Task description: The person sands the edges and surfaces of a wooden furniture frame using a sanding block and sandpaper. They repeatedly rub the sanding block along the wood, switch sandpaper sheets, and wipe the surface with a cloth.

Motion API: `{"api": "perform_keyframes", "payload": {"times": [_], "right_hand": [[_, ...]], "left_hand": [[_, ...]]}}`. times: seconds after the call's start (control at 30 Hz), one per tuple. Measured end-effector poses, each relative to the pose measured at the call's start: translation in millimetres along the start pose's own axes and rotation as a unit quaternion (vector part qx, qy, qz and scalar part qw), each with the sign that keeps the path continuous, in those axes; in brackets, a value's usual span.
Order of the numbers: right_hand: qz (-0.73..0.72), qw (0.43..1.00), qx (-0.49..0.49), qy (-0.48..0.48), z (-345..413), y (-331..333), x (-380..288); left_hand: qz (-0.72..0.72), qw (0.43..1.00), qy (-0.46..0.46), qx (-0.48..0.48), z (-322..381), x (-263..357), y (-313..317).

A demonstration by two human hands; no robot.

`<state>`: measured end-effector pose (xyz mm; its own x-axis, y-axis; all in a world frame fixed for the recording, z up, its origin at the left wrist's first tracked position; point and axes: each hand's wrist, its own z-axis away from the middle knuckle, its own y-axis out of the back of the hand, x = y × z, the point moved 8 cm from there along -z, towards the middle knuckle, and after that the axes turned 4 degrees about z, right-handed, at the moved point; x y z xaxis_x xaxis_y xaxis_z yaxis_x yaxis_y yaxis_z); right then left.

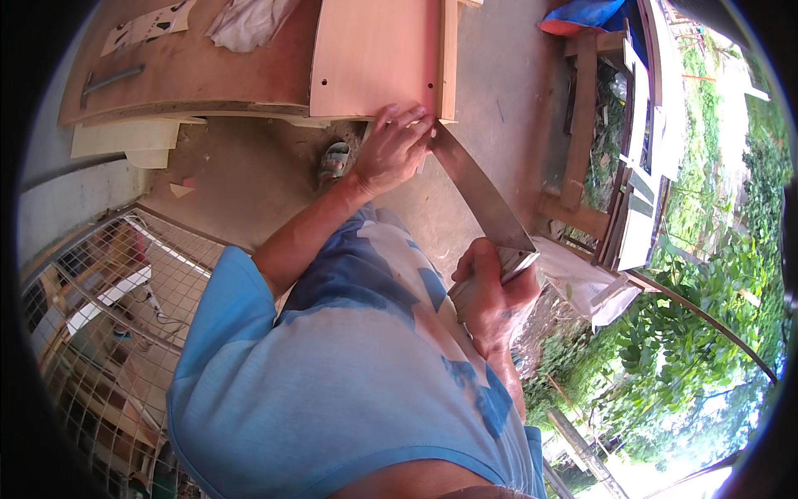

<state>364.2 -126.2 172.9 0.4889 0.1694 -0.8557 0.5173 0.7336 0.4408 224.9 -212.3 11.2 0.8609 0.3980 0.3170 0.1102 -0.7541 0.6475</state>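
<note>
My right hand point(495, 299) is closed around the handle of a handsaw point(483, 187), whose blade slants up and left to the end of a wooden board. My left hand point(396, 146) rests on the near edge of a pale wooden panel point(374, 62), its fingertips beside the blade's far end. The panel has two dark holes near this edge and a light wood strip point(447, 59) along its right side. Whether the teeth touch the strip or the panel cannot be told.
The panel lies on a wooden worktable point(249, 68) bearing a white cloth point(246, 22), a hammer-like tool point(112, 78) and a patterned sheet point(146, 26). A wire mesh frame point(124, 299) stands at lower left. Stacked boards and a timber frame point(580, 125) are at right.
</note>
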Motion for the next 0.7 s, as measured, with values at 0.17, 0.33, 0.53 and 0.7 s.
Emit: {"api": "perform_keyframes", "payload": {"times": [0.17, 0.33, 0.53, 0.7], "right_hand": [[0.036, 0.999, -0.024, -0.007, -2.5, -2.9, -8.8], [0.064, 0.997, -0.037, 0.026, -4.7, -5.4, -14.7], [0.033, 0.999, -0.017, 0.037, 2.7, -1.7, -2.1], [0.012, 0.999, -0.024, 0.019, 0.7, 1.3, 3.6]], "left_hand": [[-0.017, 1.0, -0.006, 0.0, 1.6, 1.7, -0.4], [-0.034, 0.999, -0.007, 0.008, -3.4, 0.3, 1.4], [0.014, 0.999, 0.003, 0.03, -2.5, -5.5, 2.0], [0.011, 1.0, 0.006, 0.021, 1.3, -6.3, -0.6]]}}
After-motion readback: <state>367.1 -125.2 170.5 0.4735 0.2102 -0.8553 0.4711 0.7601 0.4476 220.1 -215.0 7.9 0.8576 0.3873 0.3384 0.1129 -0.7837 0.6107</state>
